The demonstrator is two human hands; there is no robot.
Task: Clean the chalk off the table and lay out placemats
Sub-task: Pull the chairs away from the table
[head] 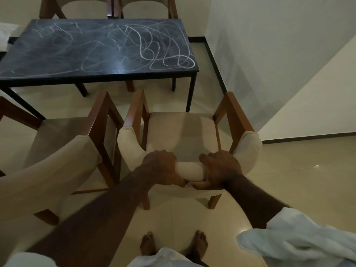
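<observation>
Your left hand (pixel 160 166) and right hand (pixel 221 170) both hold the curved, cream-padded backrest (pixel 190 171) of the armchair (pixel 181 135) directly in front of you. The fingers of each hand curl over its top edge and the thumbs wrap underneath, the two hands close together with a short stretch of padding showing between them. The armchair faces away from you toward the black table (pixel 100 74), and bare floor shows between its seat and the table's near edge. White chalk scribbles (pixel 154 49) loop across most of the tabletop, heaviest at its right end and fainter and smeared toward the left. A second matching armchair (pixel 63 147) stands just beside the first, on your left, angled slightly. Two more chair backs (pixel 86 6) show beyond the far edge of the table. Your bare feet (pixel 147 245) stand on the glossy tiled floor (pixel 289 180) behind the armchair, and a white sleeve (pixel 300 236) covers your right upper arm.
</observation>
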